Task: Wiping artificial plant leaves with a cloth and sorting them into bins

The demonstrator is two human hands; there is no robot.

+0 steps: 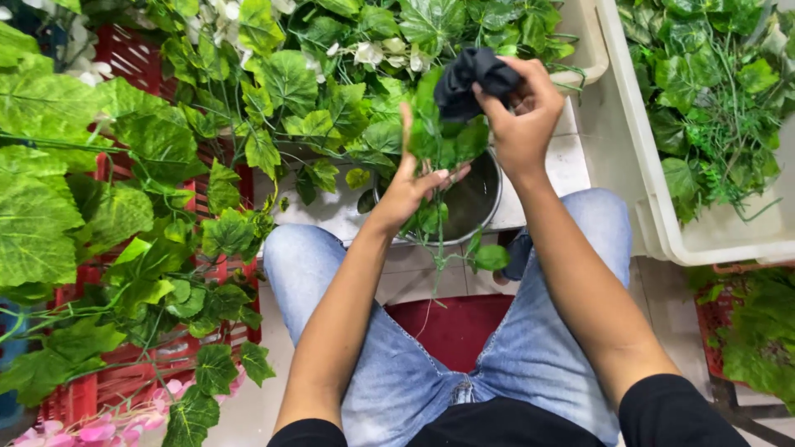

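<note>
Since the right hand has its fingers bunched tight around a dark cloth at top centre, it looks set for wiping, while the left hand, fingers spread, props a green leaf flat above a metal bucket, probably for drips. Leafy vines crowd red crates left.

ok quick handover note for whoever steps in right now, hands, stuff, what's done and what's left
Left hand: open, palm supporting a green leaf vine held over the metal bowl.
Right hand: gripping a bunched dark cloth, pressed at the top of that vine.
Red crate on the person's left and white tub on the right both hold more leafy vines.
Done: cannot tell how many vines are wiped.
Left: judging by the cloth, probably wiping this vine's leaves.
</note>
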